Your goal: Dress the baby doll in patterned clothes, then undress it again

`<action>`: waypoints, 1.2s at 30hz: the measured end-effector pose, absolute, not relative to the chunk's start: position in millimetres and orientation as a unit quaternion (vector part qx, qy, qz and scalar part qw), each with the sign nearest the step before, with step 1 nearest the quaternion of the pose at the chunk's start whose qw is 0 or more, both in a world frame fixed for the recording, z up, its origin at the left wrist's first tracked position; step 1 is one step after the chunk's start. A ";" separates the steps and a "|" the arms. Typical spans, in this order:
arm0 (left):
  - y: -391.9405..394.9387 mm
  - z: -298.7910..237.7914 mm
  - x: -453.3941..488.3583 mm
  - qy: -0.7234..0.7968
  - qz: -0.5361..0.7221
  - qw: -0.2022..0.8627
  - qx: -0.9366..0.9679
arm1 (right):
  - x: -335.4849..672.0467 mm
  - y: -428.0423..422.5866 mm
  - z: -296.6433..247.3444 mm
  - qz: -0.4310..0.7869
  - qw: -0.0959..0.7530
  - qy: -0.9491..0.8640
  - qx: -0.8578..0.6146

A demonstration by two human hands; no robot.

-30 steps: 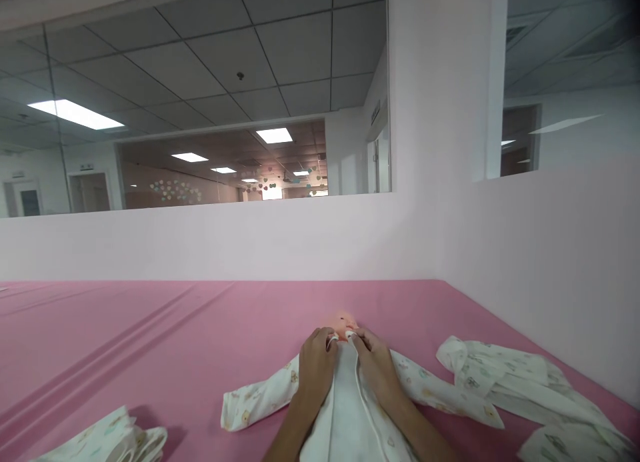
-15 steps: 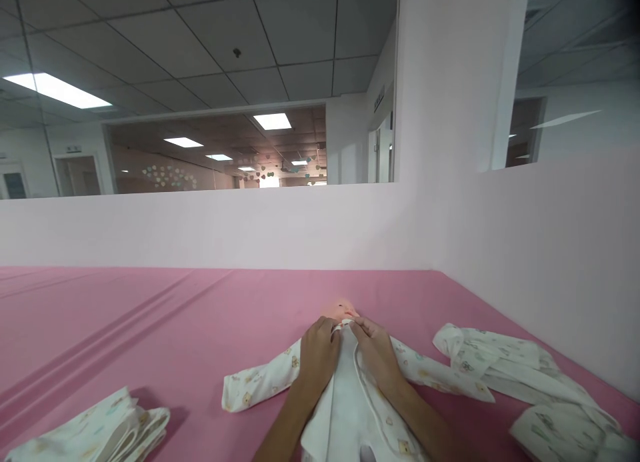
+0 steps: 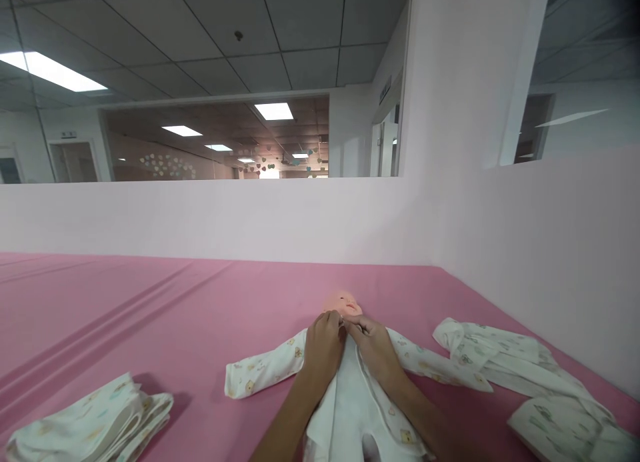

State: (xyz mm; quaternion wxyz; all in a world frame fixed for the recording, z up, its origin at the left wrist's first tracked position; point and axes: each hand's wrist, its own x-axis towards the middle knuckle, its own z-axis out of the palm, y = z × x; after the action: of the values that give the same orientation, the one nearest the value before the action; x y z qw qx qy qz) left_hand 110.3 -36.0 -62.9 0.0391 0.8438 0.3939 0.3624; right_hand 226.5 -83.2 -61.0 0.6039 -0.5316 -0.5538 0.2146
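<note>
Folded cloth (image 3: 90,422), far left, meets the bottom edge. Your left hand (image 3: 325,349) and right hand (image 3: 373,347), fingers closed, pinch the garment (image 3: 354,395) at its neck, hiding the exact grip; it lies between your forearms below the doll's head (image 3: 346,303), lower end cut off. Crumpled clothing (image 3: 520,369) rightward leaves frame.

No legible txt; sm. sign (image 3: 69,135) over L door (image 3: 76,162), 2nd sign (image 3: 385,89) nr R doorway (image 3: 387,142), both too blurry
</note>
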 end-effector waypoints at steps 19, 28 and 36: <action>-39.4 -54.3 105.5 0.332 0.452 0.364 0.744 | 225.4 -91.6 -62.4 0.128 0.540 -0.551 -0.624; -39.4 -53.7 106.0 0.307 0.473 0.400 0.723 | 224.9 -89.2 -68.1 0.047 0.506 -0.585 -0.632; -40.2 -52.8 107.3 0.316 0.474 0.399 0.718 | 223.3 -88.9 -70.8 0.003 0.491 -0.611 -0.621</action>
State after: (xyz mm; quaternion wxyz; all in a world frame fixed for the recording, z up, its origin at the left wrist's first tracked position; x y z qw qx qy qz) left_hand 107.3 -40.2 -52.8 0.3991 0.7182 0.3165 0.4741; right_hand 223.3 -88.9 -70.8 0.4905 -0.6209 -0.6114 0.0035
